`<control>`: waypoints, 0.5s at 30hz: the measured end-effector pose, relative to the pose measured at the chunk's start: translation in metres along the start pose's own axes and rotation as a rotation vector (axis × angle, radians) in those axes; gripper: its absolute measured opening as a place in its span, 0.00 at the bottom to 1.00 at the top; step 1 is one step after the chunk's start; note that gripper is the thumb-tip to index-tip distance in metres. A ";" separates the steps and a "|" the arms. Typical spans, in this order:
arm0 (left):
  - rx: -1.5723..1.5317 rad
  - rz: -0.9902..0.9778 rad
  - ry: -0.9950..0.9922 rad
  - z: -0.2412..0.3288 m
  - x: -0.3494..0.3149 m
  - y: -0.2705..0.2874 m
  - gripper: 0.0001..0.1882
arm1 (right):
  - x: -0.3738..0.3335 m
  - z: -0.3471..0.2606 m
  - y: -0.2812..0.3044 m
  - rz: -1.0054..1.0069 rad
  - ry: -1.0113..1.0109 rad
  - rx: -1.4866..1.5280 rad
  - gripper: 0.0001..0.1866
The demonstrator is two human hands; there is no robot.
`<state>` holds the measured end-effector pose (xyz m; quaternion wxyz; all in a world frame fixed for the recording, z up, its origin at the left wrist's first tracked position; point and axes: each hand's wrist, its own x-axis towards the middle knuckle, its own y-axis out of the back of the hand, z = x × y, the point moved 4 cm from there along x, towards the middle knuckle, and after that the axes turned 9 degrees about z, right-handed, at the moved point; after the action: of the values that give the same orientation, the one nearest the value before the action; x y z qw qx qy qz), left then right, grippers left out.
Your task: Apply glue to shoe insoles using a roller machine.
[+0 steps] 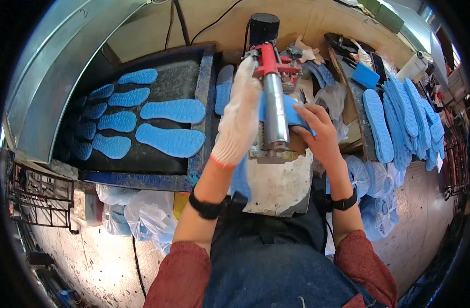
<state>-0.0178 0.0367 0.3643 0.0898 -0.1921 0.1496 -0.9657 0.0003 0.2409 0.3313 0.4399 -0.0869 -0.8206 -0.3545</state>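
Observation:
A blue insole (298, 114) lies crosswise beneath the steel cylinder (276, 115) of a red-framed machine (267, 59). My right hand (317, 128), bare, pinches its right end between thumb and fingers. Left of the cylinder is my left hand (237, 115) in a white knit glove. Its fingers stretch forward, somewhat blurred, close to the machine's frame and the insole's left side. Whether the glove touches the insole is hidden. Below the left wrist, part of another blue piece (240, 180) hangs beside the machine's worn pale front plate (278, 185).
At left, a dark conveyor bed (165, 146) with a blue metal rim carries several blue insoles (171, 139). Stacked insoles (399, 115) lie on a right-hand side table (352, 97), with a blue box (366, 75) behind. Plastic bags (150, 215) sit on the floor.

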 end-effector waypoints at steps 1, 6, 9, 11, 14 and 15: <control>0.136 -0.055 -0.098 -0.008 0.005 0.004 0.32 | -0.004 -0.004 0.001 0.002 -0.094 0.129 0.25; 0.479 -0.196 -0.189 -0.038 0.001 0.021 0.34 | -0.073 0.040 0.026 0.418 -0.531 0.342 0.15; 0.566 -0.173 -0.060 -0.077 -0.004 0.050 0.36 | -0.124 0.075 0.002 0.370 -0.895 0.351 0.11; 0.298 -0.160 0.239 -0.098 -0.012 0.070 0.34 | -0.143 0.073 -0.033 0.050 -0.868 0.194 0.09; 0.008 -0.083 0.490 -0.066 -0.041 0.059 0.32 | -0.163 0.062 -0.075 -0.357 -0.760 0.001 0.11; -0.127 -0.065 0.695 -0.055 -0.057 0.060 0.31 | -0.171 0.063 -0.097 -0.462 -0.640 -0.023 0.12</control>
<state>0.0187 0.0078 0.2769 -0.0095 0.1383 0.2246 -0.9645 0.0167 0.2400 0.1254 0.0694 -0.0111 -0.9101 -0.4083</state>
